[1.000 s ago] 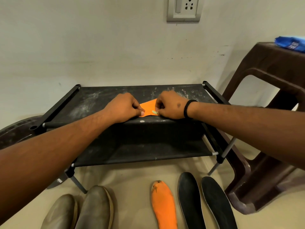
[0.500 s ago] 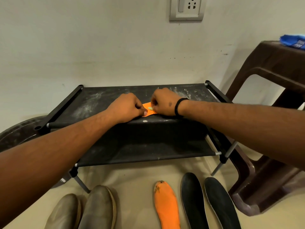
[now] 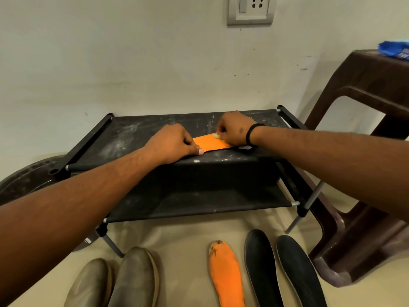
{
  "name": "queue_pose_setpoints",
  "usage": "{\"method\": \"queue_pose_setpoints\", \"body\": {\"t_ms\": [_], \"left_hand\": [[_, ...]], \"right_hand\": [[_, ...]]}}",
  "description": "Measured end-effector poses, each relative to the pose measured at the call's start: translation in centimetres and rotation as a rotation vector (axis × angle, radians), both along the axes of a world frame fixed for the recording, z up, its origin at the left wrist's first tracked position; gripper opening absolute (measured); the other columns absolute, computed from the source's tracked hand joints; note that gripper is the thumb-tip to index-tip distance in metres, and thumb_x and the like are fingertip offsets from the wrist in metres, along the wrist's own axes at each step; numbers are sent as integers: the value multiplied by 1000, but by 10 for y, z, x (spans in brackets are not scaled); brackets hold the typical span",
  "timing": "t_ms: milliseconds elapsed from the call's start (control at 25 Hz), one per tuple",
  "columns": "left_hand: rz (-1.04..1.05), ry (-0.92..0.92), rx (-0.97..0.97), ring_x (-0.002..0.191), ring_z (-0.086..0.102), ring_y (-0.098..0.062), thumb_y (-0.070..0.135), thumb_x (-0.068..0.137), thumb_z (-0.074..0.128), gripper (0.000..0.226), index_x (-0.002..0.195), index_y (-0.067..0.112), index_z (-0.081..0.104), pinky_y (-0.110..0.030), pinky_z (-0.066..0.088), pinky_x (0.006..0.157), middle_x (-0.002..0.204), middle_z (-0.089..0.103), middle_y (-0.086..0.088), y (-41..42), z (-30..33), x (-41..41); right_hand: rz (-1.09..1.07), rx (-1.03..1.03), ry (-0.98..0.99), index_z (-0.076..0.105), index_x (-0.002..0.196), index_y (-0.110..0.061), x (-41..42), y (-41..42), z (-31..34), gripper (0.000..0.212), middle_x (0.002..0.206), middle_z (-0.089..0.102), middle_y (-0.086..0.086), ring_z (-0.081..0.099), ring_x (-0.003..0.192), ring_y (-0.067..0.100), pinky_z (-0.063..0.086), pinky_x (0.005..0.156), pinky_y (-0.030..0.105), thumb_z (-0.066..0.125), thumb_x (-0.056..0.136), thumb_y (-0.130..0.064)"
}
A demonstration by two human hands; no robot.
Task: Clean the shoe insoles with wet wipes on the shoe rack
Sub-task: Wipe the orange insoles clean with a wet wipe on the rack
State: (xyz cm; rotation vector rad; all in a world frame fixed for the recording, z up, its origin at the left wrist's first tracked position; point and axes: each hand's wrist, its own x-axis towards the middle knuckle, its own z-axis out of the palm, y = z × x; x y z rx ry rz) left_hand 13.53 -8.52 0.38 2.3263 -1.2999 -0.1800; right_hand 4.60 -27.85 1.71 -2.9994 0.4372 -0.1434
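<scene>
Orange insole (image 3: 210, 144) lying flat on the top tier of the shoe rack (image 3: 132, 138), its long axis running left to right along the rack, slightly raised toward the right; both ends are covered by the hands, so heel and toe cannot be told apart. Left hand (image 3: 171, 144) rests on the left end with fingers curled and the thumb pressed down at the near edge. Right hand (image 3: 232, 129) covers the right end, fingers curled and pinching a small pale wet wipe (image 3: 216, 136) against the insole — only a sliver of the wipe shows. A black band circles the right wrist.

The rack has two tiers of black fabric, dusted with whitish smears, stretched between black bars and grey metal legs. On the beige floor in front lie a second orange insole (image 3: 226, 273), toe toward the rack and stained dark at its tip, and two black insoles (image 3: 281, 269) side by side, all cut off by the lower edge. A pair of grey-olive shoes (image 3: 115, 282) stands left of them — also cut off. A brown plastic stool (image 3: 363, 89) at right carries a blue packet (image 3: 396, 52), partly out of view.
</scene>
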Motion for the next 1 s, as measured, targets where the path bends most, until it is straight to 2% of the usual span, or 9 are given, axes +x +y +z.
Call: {"method": "queue_pose_setpoints", "body": {"t_ms": [120,200,280,360,440,600,680,840,1000], "left_hand": [[-3,-1,9,85,67,-7,44,82,76,23,93,25,81,-35,56,83,97,76,8,-1,0,-1],[-4,4,16,84,68,-7,43,82,77,21,90,24,81,-36,57,82,96,77,9,-1,0,0],[2,10,13,84,68,-6,43,81,78,20,87,24,81,-36,57,81,95,77,10,1,-1,1],[3,4,13,83,68,-5,43,81,78,19,87,25,81,-35,57,80,95,77,11,1,-1,2],[1,-2,14,84,68,-6,44,81,77,19,88,26,81,-36,57,82,96,77,10,0,-1,0],[9,-6,11,84,67,-5,44,81,77,20,90,26,81,-37,57,83,98,77,10,-2,0,0],[13,-2,16,84,67,-5,45,80,77,19,87,27,81,-36,57,83,96,77,11,-1,-1,2],[16,2,12,84,67,-4,45,80,78,18,84,28,81,-38,58,82,94,76,13,0,-2,3],[7,-6,7,85,67,-5,44,81,77,20,89,26,81,-38,57,84,97,76,11,-2,-1,0]], "right_hand": [[-163,-135,-8,53,79,-13,-10,-18,5,11,76,54,6,57,72,28,52,69,36,57,89,-17],[-162,-79,-28,58,86,-10,-12,-16,2,5,81,59,8,59,74,27,55,71,36,57,89,-13],[-54,55,-39,69,86,-4,-13,-5,-5,13,86,70,10,66,79,25,58,77,37,57,89,-10],[56,120,-26,74,92,-7,-21,6,-9,17,90,73,8,68,82,21,57,81,35,58,92,-14],[77,100,-1,73,96,-10,-27,2,-3,17,92,72,5,66,83,19,56,82,33,59,94,-19],[-58,28,0,70,86,-7,-30,-16,2,18,83,70,10,66,77,25,57,75,37,59,93,-19],[4,28,-20,70,87,-7,-30,-4,-1,16,82,70,10,66,76,25,58,77,39,58,92,-15],[193,100,-12,74,92,-7,-45,12,-1,19,86,71,5,65,78,18,53,76,29,59,94,-18],[43,38,20,73,85,-10,-49,-26,5,17,82,72,5,66,74,18,56,74,33,63,92,-23]]}}
